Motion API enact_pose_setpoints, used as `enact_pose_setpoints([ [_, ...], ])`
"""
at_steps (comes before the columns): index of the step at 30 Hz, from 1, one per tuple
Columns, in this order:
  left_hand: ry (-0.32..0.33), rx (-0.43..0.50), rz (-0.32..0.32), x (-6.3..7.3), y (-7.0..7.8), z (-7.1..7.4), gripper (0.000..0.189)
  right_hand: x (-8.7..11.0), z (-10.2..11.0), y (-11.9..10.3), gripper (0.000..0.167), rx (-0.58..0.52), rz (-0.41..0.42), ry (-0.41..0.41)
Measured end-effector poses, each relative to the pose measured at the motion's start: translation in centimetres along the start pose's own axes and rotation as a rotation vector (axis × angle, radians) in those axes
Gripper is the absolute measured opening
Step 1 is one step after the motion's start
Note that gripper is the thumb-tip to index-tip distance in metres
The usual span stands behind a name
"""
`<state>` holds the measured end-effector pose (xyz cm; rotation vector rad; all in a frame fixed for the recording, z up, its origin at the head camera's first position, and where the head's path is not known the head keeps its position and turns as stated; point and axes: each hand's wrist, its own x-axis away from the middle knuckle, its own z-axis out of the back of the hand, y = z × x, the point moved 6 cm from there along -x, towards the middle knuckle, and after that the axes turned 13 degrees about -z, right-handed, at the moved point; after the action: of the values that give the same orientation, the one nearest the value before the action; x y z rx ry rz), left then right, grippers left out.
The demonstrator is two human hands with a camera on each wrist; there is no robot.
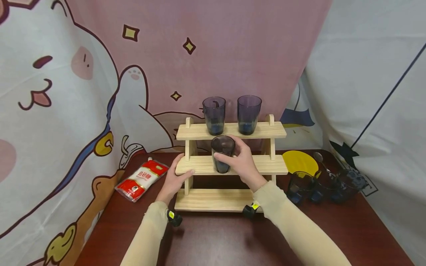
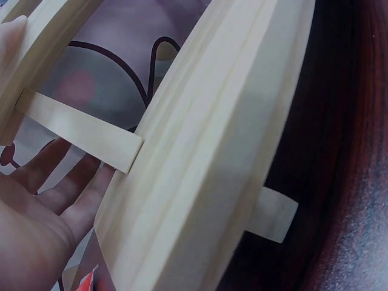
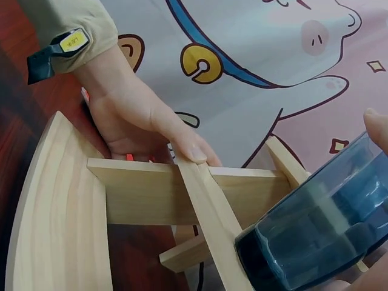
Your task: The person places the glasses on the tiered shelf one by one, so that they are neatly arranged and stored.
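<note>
My right hand (image 1: 245,162) grips a dark tinted drinking glass (image 1: 221,146), thumb on its front and fingers round its right side. The glass stands upright, its base at the middle board of a three-tier wooden shelf (image 1: 199,199). In the right wrist view, the glass (image 3: 321,218) looks blue and its base meets the board's edge. My left hand (image 1: 173,180) holds the left end of that middle board, thumb laid on top. Seen from the left wrist, fingers of the left hand (image 2: 45,212) reach behind the shelf's side post (image 2: 82,130). Two similar glasses (image 1: 214,114) stand on the top board.
Right of the shelf lie a yellow plate (image 1: 301,162) and a spoon (image 1: 318,157), with several dark glasses (image 1: 299,186) in front. A red and white bag (image 1: 143,179) lies on the dark red table (image 1: 206,240) at left. Printed cloth (image 1: 233,55) hangs behind.
</note>
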<state>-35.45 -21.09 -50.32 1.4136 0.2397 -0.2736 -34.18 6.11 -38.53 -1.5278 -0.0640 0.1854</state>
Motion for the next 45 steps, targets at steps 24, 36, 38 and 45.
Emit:
enact_pose_setpoints([
  [24, -0.002, 0.008, 0.032, -0.1, -0.3, 0.2, 0.084, -1.0, -1.6, 0.0, 0.076, 0.06, 0.0, -0.017],
  [36, 0.006, -0.003, 0.017, -0.2, -0.3, 0.0, 0.084, -1.1, -2.1, 0.1, 0.081, 0.103, -0.021, 0.012],
  [38, 0.007, -0.004, 0.008, -0.1, -0.2, 0.0, 0.082, -1.0, -2.0, 0.2, 0.085, 0.137, -0.027, 0.015],
  [45, 0.007, -0.027, -0.004, 0.1, -0.2, 0.1, 0.08, -0.4, -0.8, 1.2, 0.103, 0.243, -0.061, -0.007],
])
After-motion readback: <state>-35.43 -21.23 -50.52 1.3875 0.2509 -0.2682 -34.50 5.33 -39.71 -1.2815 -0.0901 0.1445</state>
